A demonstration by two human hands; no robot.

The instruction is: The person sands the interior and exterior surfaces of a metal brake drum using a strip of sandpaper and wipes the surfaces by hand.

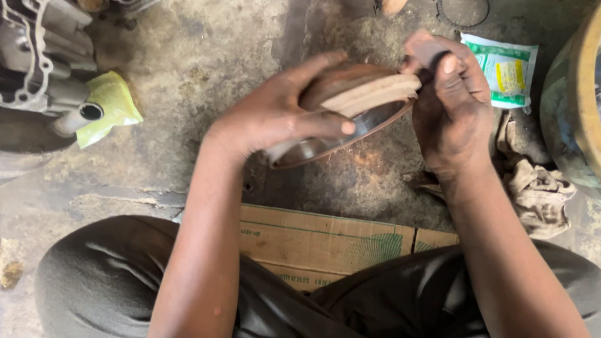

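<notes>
Left hand [275, 116] is clamped on a round metal disc [369, 116], thumb laid across the near face and fingers spread over the far side; right hand [454, 103] is closed on the disc's right rim, fingers bent over the edge, and appears to press a pale curved pad [369, 94] against the rusty face; whether the right fingers grip the pad itself or only the rim cannot be told. One disc, one pad; two hands, both on the same piece. The disc is held tilted, clear of the ground, between the two grips and roughly level with them; its polished lower band shows beneath the left thumb.

Below the disc lies stained concrete floor [200, 56]; one flattened cardboard box [325, 241] lies just under the forearms, touching the person's dark trousers [100, 275] at both knees. To the right, near the right wrist, one crumpled rag [535, 188]; above it one green-and-white packet [507, 69], lying flat; at the right frame edge one large round drum [579, 94], partly cut off. To the left, well apart from the hands, one grey engine casting [41, 62] with a yellow-green plastic bag [113, 103] beside its pipe stub.

Open floor lies left of the left hand and directly under the disc; the right side is crowded by rag, packet and drum.
</notes>
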